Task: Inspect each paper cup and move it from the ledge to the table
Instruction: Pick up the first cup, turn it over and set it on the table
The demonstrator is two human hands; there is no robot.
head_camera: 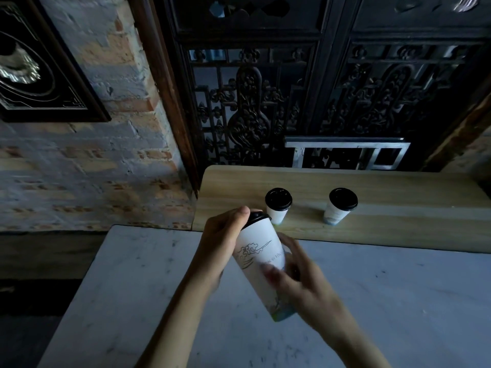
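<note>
Over the pale marble desk (398, 301), in front of the light wooden ledge (398, 208), both hands are holding the tall white paper cup with black lid (261, 264) tilted: left hand (220, 243) closed near the lid, right hand (297, 277) wrapping the lower body, blurred. Best rotating it slowly, light grip pressure, lid supported. Two short white lidded cups (277, 205) (340, 205) are waiting on the ledge.

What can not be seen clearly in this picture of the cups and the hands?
Head view only:
- Held cup: printed text is partly covered by the right hand and too small to read.
- Right hand's fingers: motion blurred, so their exact contact is unclear.
- Held cup's lid: mostly hidden by the left hand.
- Two cups on the ledge, left and right: prints are too dim and small; contents are hidden by lids.
</note>
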